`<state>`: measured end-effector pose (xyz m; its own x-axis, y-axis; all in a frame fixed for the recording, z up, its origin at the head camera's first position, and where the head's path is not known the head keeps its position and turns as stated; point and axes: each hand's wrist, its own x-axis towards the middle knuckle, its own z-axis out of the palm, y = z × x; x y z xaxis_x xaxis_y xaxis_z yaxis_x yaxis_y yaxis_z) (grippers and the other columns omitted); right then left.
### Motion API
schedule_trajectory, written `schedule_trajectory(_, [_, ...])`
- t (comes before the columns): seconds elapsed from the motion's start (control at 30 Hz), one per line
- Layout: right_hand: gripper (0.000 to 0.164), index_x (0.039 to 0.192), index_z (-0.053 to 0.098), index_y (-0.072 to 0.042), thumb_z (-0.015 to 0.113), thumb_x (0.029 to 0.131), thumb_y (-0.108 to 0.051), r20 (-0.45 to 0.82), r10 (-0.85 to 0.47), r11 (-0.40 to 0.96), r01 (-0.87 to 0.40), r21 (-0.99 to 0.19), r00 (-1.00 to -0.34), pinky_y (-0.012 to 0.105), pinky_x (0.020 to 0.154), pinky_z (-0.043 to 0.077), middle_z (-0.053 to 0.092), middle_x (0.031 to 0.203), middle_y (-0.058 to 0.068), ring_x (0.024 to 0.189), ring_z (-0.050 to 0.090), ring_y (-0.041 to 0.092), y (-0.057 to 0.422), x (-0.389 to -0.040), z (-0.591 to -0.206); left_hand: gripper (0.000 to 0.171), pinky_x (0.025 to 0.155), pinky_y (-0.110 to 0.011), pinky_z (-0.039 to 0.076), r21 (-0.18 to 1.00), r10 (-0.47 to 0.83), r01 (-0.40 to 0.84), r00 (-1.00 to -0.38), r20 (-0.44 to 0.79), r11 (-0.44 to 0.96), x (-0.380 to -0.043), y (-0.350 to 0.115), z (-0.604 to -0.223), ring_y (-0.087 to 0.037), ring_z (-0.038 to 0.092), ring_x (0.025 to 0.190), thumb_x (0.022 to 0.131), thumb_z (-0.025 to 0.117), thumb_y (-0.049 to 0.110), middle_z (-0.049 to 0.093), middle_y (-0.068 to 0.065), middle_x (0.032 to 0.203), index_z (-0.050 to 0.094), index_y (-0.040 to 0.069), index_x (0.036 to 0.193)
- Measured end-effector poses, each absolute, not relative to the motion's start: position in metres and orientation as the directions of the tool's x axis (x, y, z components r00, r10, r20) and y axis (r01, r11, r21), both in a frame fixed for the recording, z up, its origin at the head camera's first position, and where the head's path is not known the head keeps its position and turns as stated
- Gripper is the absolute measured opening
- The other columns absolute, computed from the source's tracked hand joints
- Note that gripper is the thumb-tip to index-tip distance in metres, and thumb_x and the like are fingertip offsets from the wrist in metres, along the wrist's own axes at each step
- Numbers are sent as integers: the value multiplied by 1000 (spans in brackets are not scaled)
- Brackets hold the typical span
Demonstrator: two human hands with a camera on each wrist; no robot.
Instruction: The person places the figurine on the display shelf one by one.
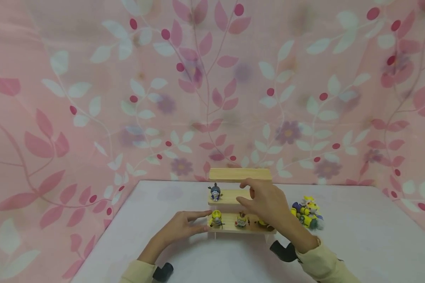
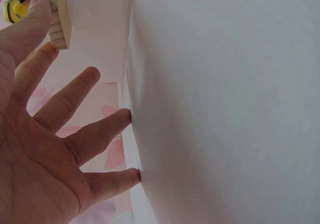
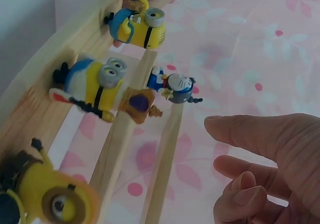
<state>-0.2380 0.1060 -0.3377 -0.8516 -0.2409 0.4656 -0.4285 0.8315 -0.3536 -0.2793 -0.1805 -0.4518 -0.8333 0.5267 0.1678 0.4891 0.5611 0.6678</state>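
My left hand (image 1: 184,225) pinches the left end of the bottom board of a tiered wooden shelf (image 1: 230,226) between thumb and index finger. Its other fingers spread down to the tabletop in the left wrist view. On that board stand a one-eyed yellow minion figure (image 1: 216,218), a minion wearing a crown (image 3: 100,86) in the middle, and a third minion (image 3: 55,194) partly behind my right wrist. A blue-and-white cat figure (image 1: 215,193) sits at the left of the middle board (image 1: 228,195). My right hand (image 1: 269,200) hovers before the middle board, thumb and index finger apart, holding nothing.
The top board (image 1: 239,174) bears no figures. Right of the shelf lies a pile of several yellow and white figures (image 1: 306,215) on the white tabletop (image 1: 361,228). A pink floral cloth (image 1: 205,98) hangs behind and at the sides.
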Motion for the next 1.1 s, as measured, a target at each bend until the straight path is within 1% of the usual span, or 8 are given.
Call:
schedule_trajectory(0.2, [30, 103, 71, -20, 83, 79, -32, 479, -225, 849, -412, -332, -848, 23, 41, 23, 42, 59, -9, 45, 32, 10, 117, -235, -338, 53, 99, -51, 47, 655, 527, 504, -829, 186, 562, -280, -181, -452, -26, 56, 125, 85, 71, 55, 61, 6, 132, 63, 35, 133])
schedule_trajectory(0.43, [29, 103, 72, -19, 84, 79, -29, 496, -201, 864, -391, -315, -845, 24, 41, 24, 42, 60, -9, 46, 32, 10, 131, -233, -337, 53, 99, -51, 47, 654, 529, 507, -827, 187, 562, -280, -181, -452, -25, 55, 126, 85, 70, 56, 60, 7, 133, 62, 36, 134])
schedule_trajectory(0.6, [30, 100, 71, -17, 85, 77, -29, 520, -191, 870, -389, -304, -833, 23, 41, 23, 41, 60, -9, 47, 31, 9, 143, -232, -342, 53, 99, -50, 47, 644, 531, 512, -826, 188, 568, -279, -181, -451, -24, 55, 126, 85, 70, 56, 61, 7, 133, 62, 36, 134])
schedule_trajectory(0.77, [30, 98, 70, -17, 86, 75, -28, 538, -180, 875, -384, -295, -824, 24, 42, 25, 41, 61, -9, 48, 32, 9, 156, -231, -350, 53, 100, -50, 47, 642, 532, 513, -826, 187, 570, -278, -181, -451, -24, 55, 126, 85, 69, 56, 61, 6, 133, 61, 36, 135])
schedule_trajectory(1.1, [30, 103, 70, -17, 83, 79, -31, 480, -145, 901, -316, -298, -865, 27, 43, 30, 43, 63, -8, 51, 37, 11, 178, -227, -352, 53, 100, -51, 46, 662, 537, 506, -824, 182, 552, -278, -181, -449, -26, 55, 126, 86, 70, 54, 60, 4, 134, 61, 37, 135])
